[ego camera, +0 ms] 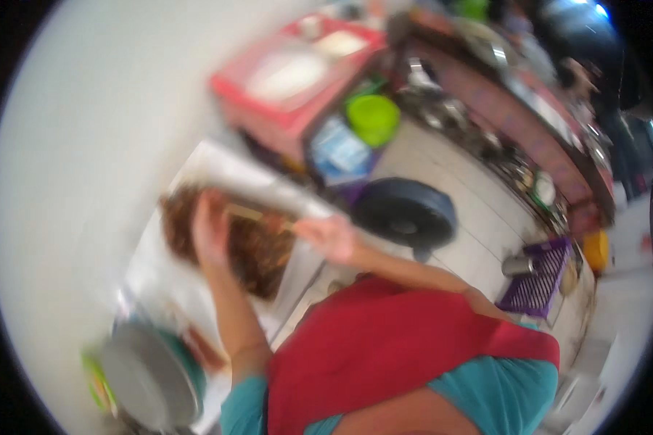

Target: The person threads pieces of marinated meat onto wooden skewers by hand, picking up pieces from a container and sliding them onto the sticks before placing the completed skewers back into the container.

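Note:
Motion blur softens the whole view. My right hand (329, 236) grips the near end of a thin pale stick (245, 212), which looks like a skewer. A small reddish-brown piece (275, 222) sits on the stick close to my right fingers. My left hand (212, 228) is over the left part of a brown heap (264, 261), probably food pieces, at the stick's far end. Whether its fingers hold anything is too blurred to tell. The heap lies on a white work surface (147, 261) against the wall.
Beyond the work surface stands a red-rimmed box (256, 111) with white contents. On the floor side are a lime-green bowl (374, 119), a round dark lidded container (408, 212) and a purple crate (538, 283). A grey basin (147, 375) stands at lower left. Metalware (451, 114) lines a counter's foot.

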`<state>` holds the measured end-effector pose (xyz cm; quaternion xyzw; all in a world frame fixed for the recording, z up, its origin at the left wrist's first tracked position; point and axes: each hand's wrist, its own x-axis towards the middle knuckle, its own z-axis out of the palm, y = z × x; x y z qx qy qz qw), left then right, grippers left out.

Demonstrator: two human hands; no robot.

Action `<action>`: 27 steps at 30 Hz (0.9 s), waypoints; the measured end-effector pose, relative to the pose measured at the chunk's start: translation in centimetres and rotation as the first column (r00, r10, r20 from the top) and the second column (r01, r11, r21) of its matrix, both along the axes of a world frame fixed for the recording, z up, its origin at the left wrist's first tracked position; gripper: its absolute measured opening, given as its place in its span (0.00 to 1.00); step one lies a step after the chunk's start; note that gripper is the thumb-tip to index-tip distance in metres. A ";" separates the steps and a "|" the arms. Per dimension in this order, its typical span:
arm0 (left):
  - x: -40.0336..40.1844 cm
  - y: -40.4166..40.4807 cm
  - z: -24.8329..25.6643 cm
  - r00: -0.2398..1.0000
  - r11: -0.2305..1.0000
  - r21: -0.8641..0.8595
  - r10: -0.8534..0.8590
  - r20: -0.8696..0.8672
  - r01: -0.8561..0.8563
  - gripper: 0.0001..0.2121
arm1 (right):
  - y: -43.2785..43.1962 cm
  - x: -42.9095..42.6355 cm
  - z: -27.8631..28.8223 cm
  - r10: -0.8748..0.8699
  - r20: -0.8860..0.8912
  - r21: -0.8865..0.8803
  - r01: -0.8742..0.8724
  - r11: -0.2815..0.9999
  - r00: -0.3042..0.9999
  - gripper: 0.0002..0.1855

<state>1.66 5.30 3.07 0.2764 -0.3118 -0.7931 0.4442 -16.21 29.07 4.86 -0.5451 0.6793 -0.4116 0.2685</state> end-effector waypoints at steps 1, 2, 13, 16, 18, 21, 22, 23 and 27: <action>0.9 -0.1 -0.2 0.999 0.999 -0.045 -0.001 0.039 0.003 0.11 | -0.5 0.3 0.4 0.034 -0.054 0.011 -0.033 0.999 0.998 0.14; -0.8 1.6 1.6 0.996 1.000 -0.013 0.015 0.092 -0.014 0.12 | -0.2 -0.2 -1.2 -0.026 -0.092 -0.091 0.017 0.996 0.995 0.13; 1.5 -1.1 -1.0 0.976 0.981 -0.176 -0.045 0.215 0.084 0.22 | 1.6 0.5 2.1 -0.028 0.023 -0.141 0.031 0.990 0.999 0.11; 1.2 0.0 0.3 0.989 0.998 -0.043 -0.049 0.140 0.055 0.16 | 1.7 0.5 2.4 -0.022 0.043 -0.100 0.026 0.995 0.999 0.11; 0.7 0.7 0.5 0.989 1.000 -0.003 0.006 0.150 -0.005 0.15 | 1.8 0.7 2.7 -0.028 0.059 -0.068 0.032 0.997 0.998 0.11; 0.7 1.2 0.9 0.994 0.998 -0.024 -0.054 0.097 0.057 0.16 | 1.7 1.2 2.6 -0.023 0.014 -0.097 0.024 0.995 1.000 0.11; 0.9 0.5 0.4 0.996 0.999 0.009 -0.044 0.075 0.044 0.17 | 1.5 1.3 2.2 -0.027 0.019 -0.133 0.029 0.991 0.999 0.11; 1.3 -0.2 -0.3 0.996 0.998 0.008 -0.057 0.071 0.056 0.17 | 1.4 1.4 1.8 -0.034 0.024 -0.169 0.038 0.985 0.999 0.11; 0.9 -0.7 -1.2 0.982 0.993 -0.103 -0.030 0.187 0.050 0.18 | 1.3 1.1 1.5 -0.008 -0.037 -0.218 0.000 0.976 0.999 0.11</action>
